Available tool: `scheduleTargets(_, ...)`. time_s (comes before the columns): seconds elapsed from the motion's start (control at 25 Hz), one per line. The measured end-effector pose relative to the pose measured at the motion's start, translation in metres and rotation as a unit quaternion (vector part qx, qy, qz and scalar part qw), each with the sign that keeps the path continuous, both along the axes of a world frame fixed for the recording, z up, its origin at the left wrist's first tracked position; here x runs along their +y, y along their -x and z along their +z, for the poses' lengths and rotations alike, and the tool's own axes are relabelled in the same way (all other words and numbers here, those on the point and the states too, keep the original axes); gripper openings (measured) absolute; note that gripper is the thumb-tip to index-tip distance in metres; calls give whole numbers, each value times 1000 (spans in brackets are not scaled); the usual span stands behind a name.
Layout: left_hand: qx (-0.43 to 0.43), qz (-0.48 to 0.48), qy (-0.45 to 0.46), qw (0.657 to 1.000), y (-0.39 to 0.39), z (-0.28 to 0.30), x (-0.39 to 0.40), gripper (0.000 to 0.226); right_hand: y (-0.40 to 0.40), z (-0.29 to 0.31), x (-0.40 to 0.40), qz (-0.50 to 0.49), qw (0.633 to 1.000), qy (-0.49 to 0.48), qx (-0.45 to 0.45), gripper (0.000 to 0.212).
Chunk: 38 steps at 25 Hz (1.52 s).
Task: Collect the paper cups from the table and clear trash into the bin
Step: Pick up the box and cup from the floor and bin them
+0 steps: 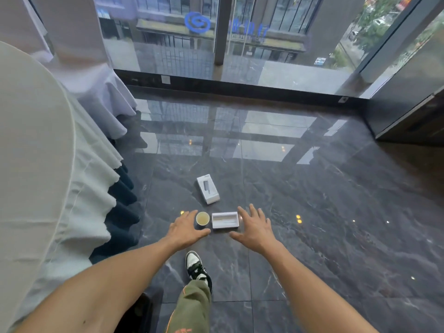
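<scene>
We are looking down at trash lying on the dark polished stone floor (312,200), so as far as we can judge the clearing is barely started here. A small white paper cup (202,218) with pale liquid in it is standing upright, just beside an open white cardboard box tray (225,220); a second white rectangular box (208,188) is lying a little farther off. No bin is showing anywhere. We are reaching both bare arms forward and down. Our left hand (186,230) is spreading open with its fingers curving round the cup's left side, gripping nothing. Our right hand (253,227) is splayed wide beside the tray's right edge, also holding nothing. The white-draped round table (36,140) is standing at our left.
</scene>
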<state>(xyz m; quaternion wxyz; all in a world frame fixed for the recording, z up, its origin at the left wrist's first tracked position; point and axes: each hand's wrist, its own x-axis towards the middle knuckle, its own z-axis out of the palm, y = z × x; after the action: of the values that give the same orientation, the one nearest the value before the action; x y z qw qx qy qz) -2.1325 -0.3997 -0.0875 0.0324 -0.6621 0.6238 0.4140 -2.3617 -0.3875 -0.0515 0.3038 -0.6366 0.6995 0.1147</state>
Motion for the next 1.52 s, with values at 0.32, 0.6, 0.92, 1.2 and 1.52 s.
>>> scheduleTargets(0.32,45,92,-90,991,21,-34,-123,89,24,-43,-136,-10,998,-61,-17,90)
scheduleTargets(0.6,96,190,-99,972,31,-126,-204,86,32,-159,-240,-53,990,-74,-110,95)
scheduleTargets(0.92,131,275,-83,949,52,-409,-309,79,13,-452,-348,-109,971,-68,-203,85)
scheduleTargets(1.2,154,313,-108,931,51,-638,-359,86,12,-675,-383,-145,959,-51,-239,69)
scheduleTargets(1.52,199,344,-133,908,46,-726,-352,77,2,-776,-382,-284,892,-77,-341,54)
